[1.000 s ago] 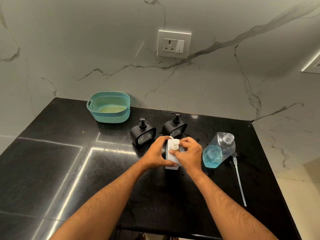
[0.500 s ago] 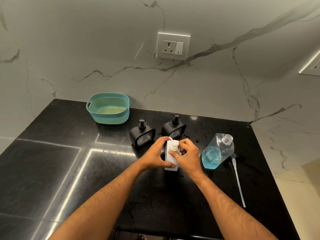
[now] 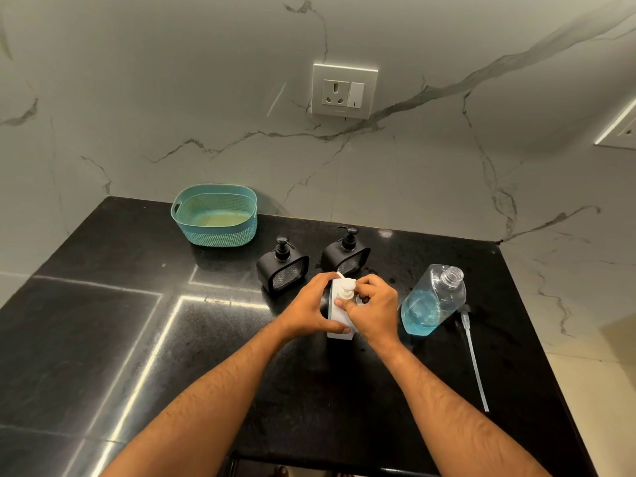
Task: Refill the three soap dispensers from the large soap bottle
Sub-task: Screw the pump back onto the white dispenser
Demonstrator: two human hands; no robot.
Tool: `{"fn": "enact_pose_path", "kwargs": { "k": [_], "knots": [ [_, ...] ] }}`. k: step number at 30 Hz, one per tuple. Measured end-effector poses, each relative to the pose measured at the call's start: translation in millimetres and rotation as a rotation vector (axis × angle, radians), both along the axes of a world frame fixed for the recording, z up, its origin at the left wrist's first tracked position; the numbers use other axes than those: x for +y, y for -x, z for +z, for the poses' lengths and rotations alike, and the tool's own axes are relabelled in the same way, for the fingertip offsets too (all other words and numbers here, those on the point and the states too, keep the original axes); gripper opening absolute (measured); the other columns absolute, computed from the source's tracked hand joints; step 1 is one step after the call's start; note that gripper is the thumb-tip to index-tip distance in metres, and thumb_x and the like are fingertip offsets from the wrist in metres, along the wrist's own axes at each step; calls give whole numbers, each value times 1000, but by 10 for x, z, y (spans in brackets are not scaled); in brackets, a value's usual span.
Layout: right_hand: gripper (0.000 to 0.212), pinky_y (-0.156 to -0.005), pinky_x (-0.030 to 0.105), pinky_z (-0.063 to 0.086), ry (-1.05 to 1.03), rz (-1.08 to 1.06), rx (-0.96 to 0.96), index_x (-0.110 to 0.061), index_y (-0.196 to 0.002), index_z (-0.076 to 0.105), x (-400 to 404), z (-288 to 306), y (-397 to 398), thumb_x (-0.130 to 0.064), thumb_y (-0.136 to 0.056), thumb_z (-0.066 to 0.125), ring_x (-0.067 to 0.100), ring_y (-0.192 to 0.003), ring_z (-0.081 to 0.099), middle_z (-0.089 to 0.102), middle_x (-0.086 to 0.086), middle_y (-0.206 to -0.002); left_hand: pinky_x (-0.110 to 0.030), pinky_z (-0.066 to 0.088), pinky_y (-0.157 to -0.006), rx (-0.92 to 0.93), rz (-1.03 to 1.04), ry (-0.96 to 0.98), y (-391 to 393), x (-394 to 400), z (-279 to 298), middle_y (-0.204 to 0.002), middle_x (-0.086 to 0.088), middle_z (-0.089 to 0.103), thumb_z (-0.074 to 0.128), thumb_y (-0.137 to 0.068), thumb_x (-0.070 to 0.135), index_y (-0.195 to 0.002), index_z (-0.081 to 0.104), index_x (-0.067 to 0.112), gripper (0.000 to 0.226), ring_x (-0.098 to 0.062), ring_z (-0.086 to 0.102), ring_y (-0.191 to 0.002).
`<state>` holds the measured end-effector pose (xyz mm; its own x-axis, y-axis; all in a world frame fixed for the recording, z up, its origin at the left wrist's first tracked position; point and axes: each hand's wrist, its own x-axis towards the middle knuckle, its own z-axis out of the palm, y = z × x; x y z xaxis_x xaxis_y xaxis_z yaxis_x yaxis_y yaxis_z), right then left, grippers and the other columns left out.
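Observation:
A white soap dispenser (image 3: 339, 333) stands on the black counter in front of me. My left hand (image 3: 309, 309) grips its body from the left. My right hand (image 3: 373, 309) curls round its white pump head (image 3: 347, 288). Behind it stand two black soap dispensers, one on the left (image 3: 282, 270) and one on the right (image 3: 346, 254), both with pumps on. To the right stands the large clear soap bottle (image 3: 432, 299), uncapped, with blue soap in its lower part.
The large bottle's pump with its long tube (image 3: 475, 359) lies on the counter (image 3: 103, 339) at the right, near the edge. A teal basket (image 3: 215, 215) sits at the back left against the marble wall. A wall socket (image 3: 344, 91) is above.
My right hand's fingers have shifted round the white pump head while the left hand keeps its grip. The view has drifted slightly; nothing else moved.

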<state>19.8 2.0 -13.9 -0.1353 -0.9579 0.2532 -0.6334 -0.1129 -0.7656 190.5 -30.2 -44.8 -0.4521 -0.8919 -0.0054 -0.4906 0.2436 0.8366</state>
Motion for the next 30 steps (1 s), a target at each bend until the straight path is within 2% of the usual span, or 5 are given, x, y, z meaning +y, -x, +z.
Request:
{"fn": "enact_pose_path", "kwargs": {
  "k": [6,13,17,24,30],
  "knots": [
    [36,-66,5,46,11,9,-8,-10,-97,79,17,-13,-3,-16,-66,96,0,-81,61,63,-10,-90,-38,47,-114,-6,10,-3,-3,23,13,-142,15,48,98,-63,42,-148,39,33,103,-5,49,-133],
    [37,-69,7,46,5,29,-37,-10,-103,77,51,-63,6,-18,-71,93,3,-83,59,62,-7,-94,-40,45,-116,-5,20,-16,8,70,52,-145,15,47,96,-65,42,-147,36,40,102,-5,48,-136],
    [41,-68,8,45,1,43,-40,-10,-105,77,45,-53,22,-21,-70,94,3,-82,59,61,-8,-93,-42,44,-117,-10,34,-38,5,104,55,-150,12,45,95,-65,46,-155,32,31,111,-8,46,-140],
    [53,-67,12,48,36,70,-36,-14,-114,75,93,-3,91,-26,-68,96,7,-83,59,60,-7,-99,-35,37,-122,-39,64,-26,-10,173,109,-158,7,38,96,-67,40,-161,26,21,119,-7,39,-144],
    [54,-65,16,50,87,59,-57,-16,-117,75,128,81,216,-31,-69,95,6,-78,57,60,-7,-98,-32,32,-123,-7,99,43,-8,192,254,-164,6,32,95,-66,51,-162,24,19,123,-8,34,-149]
  ]
}}
